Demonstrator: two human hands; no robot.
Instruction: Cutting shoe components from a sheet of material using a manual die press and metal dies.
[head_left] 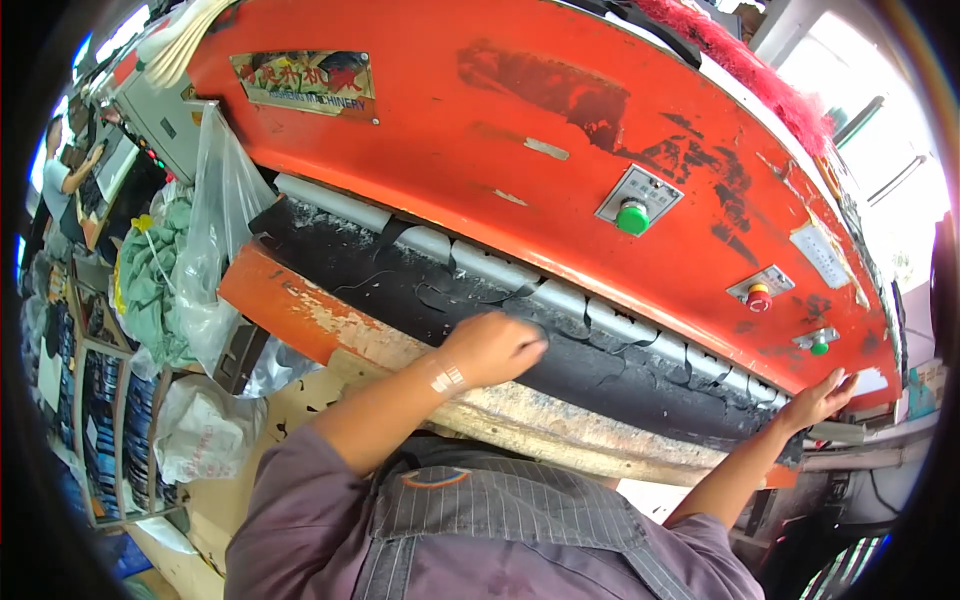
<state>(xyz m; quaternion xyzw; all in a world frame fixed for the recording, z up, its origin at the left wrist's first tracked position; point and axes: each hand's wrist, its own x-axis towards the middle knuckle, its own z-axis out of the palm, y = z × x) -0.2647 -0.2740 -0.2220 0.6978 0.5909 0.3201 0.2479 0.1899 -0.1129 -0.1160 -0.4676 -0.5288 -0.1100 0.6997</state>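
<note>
In front of me is a long orange-red machine (420,130) with a pale metal bar or roller (510,270) under its body. A black bed or sheet (600,370) runs below the bar, dusted with grey bits, and thin black strips (590,318) curl across both. Over the black surface, left of its middle, my left hand (495,350) is closed with its fingers curled; what it holds, if anything, is hidden. My right hand (818,402) is by the machine's right end, fingers apart, with nothing visible in it.
A worn wooden board (520,415) fronts the bed. Green push buttons (632,217) and a red knob (759,298) sit on the machine face. To the left are a clear plastic bag (210,230), green cloth (155,280), loaded shelves (105,430) and a distant person (62,180).
</note>
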